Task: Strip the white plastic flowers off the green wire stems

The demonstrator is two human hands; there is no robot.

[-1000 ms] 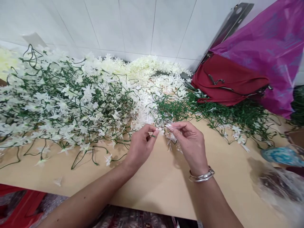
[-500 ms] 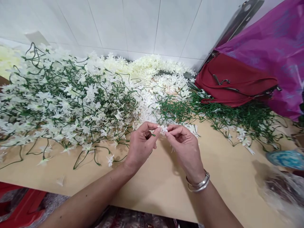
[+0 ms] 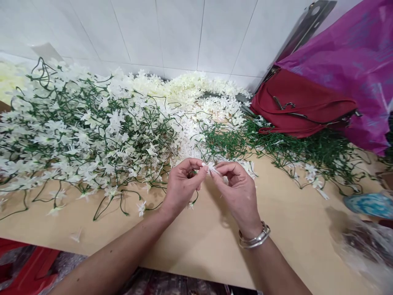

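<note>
Between my two hands, over the middle of the table, is a small white artificial flower [image 3: 210,167]. My left hand [image 3: 184,182] pinches it from the left with thumb and forefinger; a green stem with a small blossom [image 3: 191,204] hangs below that hand. My right hand [image 3: 238,188], with silver bangles [image 3: 254,238] at the wrist, has its fingertips closed on the flower's white petals from the right. A large heap of white flowers on green stems [image 3: 92,135] lies to the left. Bare green stems [image 3: 225,143] lie just beyond my hands.
Cream blossoms [image 3: 196,84] are piled against the tiled wall [image 3: 181,32]. A red bag [image 3: 301,102] and a purple plastic bag [image 3: 344,61] stand at the right, over more green stems [image 3: 322,151]. A blue patterned object [image 3: 368,205] and clear plastic [image 3: 362,246] lie near the right edge.
The petals between my fingertips look fuller and more spread. A stem with a blossom now shows below my left hand. Both hands stay almost in place.
</note>
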